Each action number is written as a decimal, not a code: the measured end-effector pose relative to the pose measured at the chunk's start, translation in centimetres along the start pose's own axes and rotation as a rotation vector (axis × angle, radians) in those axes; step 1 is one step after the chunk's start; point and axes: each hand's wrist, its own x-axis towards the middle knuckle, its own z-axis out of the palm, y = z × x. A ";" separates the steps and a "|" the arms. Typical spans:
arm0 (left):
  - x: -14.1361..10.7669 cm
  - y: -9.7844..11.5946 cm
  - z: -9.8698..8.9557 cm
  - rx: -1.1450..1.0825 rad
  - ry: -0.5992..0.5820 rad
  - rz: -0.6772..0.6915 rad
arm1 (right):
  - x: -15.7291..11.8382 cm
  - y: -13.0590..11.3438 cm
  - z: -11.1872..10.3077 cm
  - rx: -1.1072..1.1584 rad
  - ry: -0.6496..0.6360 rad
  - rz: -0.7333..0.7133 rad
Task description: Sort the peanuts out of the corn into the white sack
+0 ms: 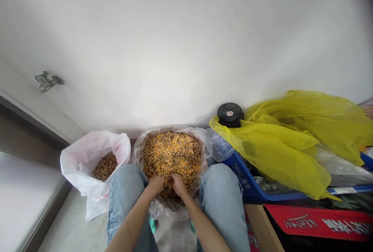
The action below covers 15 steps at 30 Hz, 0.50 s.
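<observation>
Between my knees stands a container lined with a clear plastic bag point(175, 216). It is filled with a mix of yellow corn kernels point(175, 149) and brown oblong, nut-like pieces. My left hand point(156, 184) rests on the near part of the mix, fingers bent and pointing down into it. Close by on the right, my right hand point(177, 184) curls its fingers inward at the surface. The fingertips of both hands are partly hidden, and what they hold is too small to make out. To the left, an open white sack point(77, 162) holds brown oblong pieces point(105, 166).
On the right, yellow mesh cloth point(279, 147) drapes over a blue plastic basket point(241, 174). A small black fan point(230, 113) stands by the wall. A red printed box point(317, 223) lies at lower right. A metal tap point(46, 82) juts from the wall.
</observation>
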 end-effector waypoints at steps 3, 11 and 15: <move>0.9 -0.8 2.0 0.034 -0.042 -0.026 | 0.0 0.7 0.0 0.065 0.005 0.125; 1.8 -1.8 5.1 0.038 -0.075 -0.028 | -1.7 1.6 1.3 0.214 -0.100 0.235; 1.7 -1.9 5.3 -0.006 -0.075 -0.031 | -1.8 1.7 1.4 0.232 -0.077 0.311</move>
